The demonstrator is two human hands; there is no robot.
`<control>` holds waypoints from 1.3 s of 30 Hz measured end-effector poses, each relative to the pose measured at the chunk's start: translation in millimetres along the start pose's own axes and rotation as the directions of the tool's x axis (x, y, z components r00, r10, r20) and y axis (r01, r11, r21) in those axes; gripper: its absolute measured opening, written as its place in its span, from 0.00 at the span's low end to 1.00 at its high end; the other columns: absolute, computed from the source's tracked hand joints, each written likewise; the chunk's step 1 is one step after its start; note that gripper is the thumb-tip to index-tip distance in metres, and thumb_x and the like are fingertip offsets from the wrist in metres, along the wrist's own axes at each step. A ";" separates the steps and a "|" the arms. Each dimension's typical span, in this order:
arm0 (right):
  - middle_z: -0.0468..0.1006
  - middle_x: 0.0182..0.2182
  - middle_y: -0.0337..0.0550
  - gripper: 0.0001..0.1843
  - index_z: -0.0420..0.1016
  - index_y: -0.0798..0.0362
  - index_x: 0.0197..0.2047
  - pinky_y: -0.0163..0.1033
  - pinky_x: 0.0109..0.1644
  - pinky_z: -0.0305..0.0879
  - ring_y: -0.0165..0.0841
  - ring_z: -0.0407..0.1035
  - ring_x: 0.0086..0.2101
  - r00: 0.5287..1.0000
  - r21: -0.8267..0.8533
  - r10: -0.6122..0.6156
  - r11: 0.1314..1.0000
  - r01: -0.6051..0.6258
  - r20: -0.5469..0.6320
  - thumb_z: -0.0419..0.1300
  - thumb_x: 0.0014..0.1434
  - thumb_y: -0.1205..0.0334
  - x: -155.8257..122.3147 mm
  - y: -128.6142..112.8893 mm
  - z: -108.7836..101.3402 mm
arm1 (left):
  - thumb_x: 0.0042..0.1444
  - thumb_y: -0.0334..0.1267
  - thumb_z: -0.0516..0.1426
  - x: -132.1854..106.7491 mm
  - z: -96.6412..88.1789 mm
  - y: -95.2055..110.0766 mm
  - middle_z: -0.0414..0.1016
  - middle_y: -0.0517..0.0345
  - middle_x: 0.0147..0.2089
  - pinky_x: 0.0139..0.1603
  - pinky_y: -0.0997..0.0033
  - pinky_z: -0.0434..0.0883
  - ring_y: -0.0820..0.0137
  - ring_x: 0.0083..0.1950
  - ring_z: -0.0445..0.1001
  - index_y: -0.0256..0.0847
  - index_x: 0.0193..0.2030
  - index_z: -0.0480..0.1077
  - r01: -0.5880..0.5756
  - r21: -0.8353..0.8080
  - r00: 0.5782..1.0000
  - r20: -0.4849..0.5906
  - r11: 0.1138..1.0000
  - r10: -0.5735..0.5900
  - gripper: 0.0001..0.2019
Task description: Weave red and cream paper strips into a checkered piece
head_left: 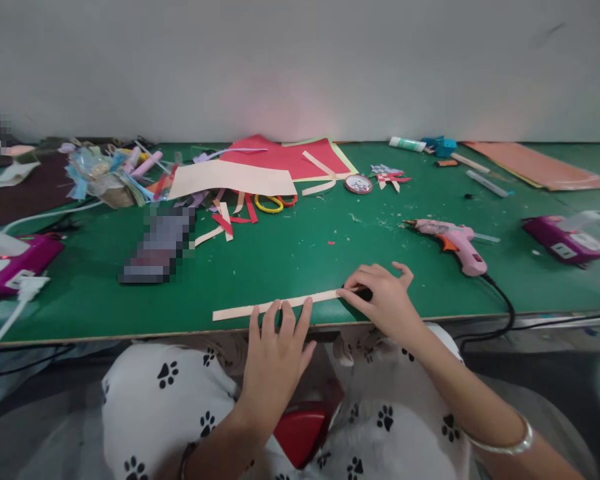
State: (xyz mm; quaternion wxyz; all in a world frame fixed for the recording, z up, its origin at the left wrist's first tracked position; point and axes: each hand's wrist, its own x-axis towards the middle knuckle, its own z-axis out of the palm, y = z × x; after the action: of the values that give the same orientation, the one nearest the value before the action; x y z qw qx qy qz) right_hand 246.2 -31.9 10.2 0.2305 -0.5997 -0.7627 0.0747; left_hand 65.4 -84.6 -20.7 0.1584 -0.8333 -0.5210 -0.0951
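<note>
- Strip of cream paper point(235, 312) lies flat near the front edge of the counter point(290, 267), tilted slightly up to the right; its left end is free, its right end lies behind the right fingers, so I cannot tell whether that end is folded.
- Left grip point(279, 343) is spread wide, palm down, fingertips resting along the middle of the strip; I have it pressing from above, clasping nothing.
- Right grip point(386, 293) is closed to a pinch, thumb and forefinger on the strip's right end, with one finger lifted clear.
- I would press with the left fingertips only enough to stop the strip sliding; paper this narrow would probably crease under a heavier push.
- I would work the right pinch in line with the strip's length, because a sideways tug could skew or tear it.
- With the counter's edge so near, I want the whole strip backed by the flat surface.
- A red scrap point(331, 243) sits beyond the strip; left out from underneath, it cannot make a bump.
- The glue gun point(460, 243) lies to the right, nozzle pointing left; it might be hot, so I would swing the right wrist wide of it.
</note>
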 end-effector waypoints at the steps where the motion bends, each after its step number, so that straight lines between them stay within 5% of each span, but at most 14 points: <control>1: 0.72 0.22 0.33 0.15 0.67 0.51 0.20 0.47 0.48 0.36 0.30 0.64 0.29 1.000 -0.021 -0.006 1.000 0.006 -0.007 0.52 0.55 0.55 0.5 0.5 0.1 | 0.55 0.40 0.51 0.0 0.4 0.3 0.67 0.44 0.46 0.49 0.49 0.63 0.56 0.49 0.65 0.40 0.58 0.59 0.002 -0.008 1.000 0.000 1.000 -0.002 0.23; 19: 0.71 0.19 0.34 0.18 0.67 0.51 0.19 0.47 0.47 0.36 0.30 0.62 0.28 0.993 -0.161 -0.089 0.984 0.076 -0.073 0.49 0.58 0.55 2.4 4.6 4.2 | 0.55 0.35 0.50 1.2 2.7 5.1 0.68 0.45 0.46 0.51 0.48 0.61 0.57 0.50 0.65 0.38 0.55 0.61 0.041 -0.035 0.998 -0.049 0.999 -0.042 0.20; 23: 0.71 0.20 0.34 0.17 0.67 0.51 0.20 0.47 0.48 0.35 0.30 0.63 0.29 0.995 -0.147 -0.071 0.987 0.059 -0.076 0.50 0.57 0.55 1.2 3.6 5.0 | 0.54 0.33 0.51 4.7 6.7 8.8 0.69 0.46 0.47 0.55 0.60 0.60 0.62 0.51 0.64 0.31 0.52 0.64 -0.005 -0.095 0.991 -0.135 0.995 -0.008 0.19; 26: 0.71 0.21 0.34 0.16 0.66 0.51 0.20 0.47 0.48 0.36 0.30 0.64 0.29 0.997 -0.096 -0.047 0.994 0.041 -0.058 0.52 0.56 0.54 0.3 5.7 3.0 | 0.53 0.32 0.51 10.0 4.7 9.2 0.70 0.45 0.45 0.50 0.63 0.65 0.63 0.46 0.67 0.28 0.50 0.66 -0.031 -0.099 0.995 -0.096 0.995 0.021 0.18; 32: 0.71 0.22 0.35 0.18 0.66 0.51 0.21 0.45 0.45 0.42 0.30 0.64 0.29 1.000 0.018 0.007 1.000 -0.007 -0.006 0.49 0.56 0.51 -0.3 21.4 -7.0 | 0.52 0.42 0.54 16.4 -5.7 11.6 0.68 0.47 0.44 0.47 0.58 0.66 0.62 0.44 0.67 0.40 0.56 0.61 -0.022 -0.096 1.000 0.010 0.995 0.023 0.23; 39: 0.71 0.21 0.39 0.20 0.67 0.52 0.20 0.42 0.40 0.49 0.31 0.63 0.27 0.998 -0.008 0.008 1.000 -0.008 -0.057 0.48 0.56 0.48 -1.3 31.3 -8.0 | 0.52 0.50 0.52 18.3 -4.0 15.2 0.67 0.46 0.40 0.44 0.55 0.66 0.61 0.41 0.65 0.37 0.56 0.61 -0.014 -0.057 1.000 -0.021 0.998 0.013 0.27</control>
State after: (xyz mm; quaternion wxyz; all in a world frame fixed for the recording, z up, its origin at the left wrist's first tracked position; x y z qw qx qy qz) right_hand 277.5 -26.0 4.8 0.2494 -0.6056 -0.7536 0.0551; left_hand 87.1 -76.8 -13.6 0.1405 -0.8399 -0.5108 -0.1178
